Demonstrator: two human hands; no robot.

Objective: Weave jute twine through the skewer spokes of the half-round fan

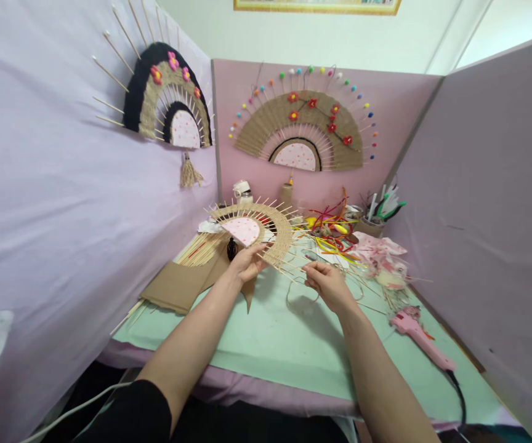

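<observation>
My left hand (249,262) grips a half-round fan (282,234) by its lower edge, holding it tilted above the table. Thin wooden sticks radiate from a white half-disc with pink dots (244,230), and a wide band of tan twine runs through them. To the right of the fan, my right hand (328,285) is closed in a pinch near the stick ends. A thin strand of twine (287,299) seems to run from its fingertips and loops down below; the exact pinch point is hard to see.
A pink glue gun (423,346) lies at right with its cord off the edge. Brown cardboard (176,286) and bundled sticks lie at left. Colourful pipe cleaners (328,221), pink-dotted cloth (377,246) and a tool holder (368,227) sit behind. Finished fans (252,135) hang on the panels.
</observation>
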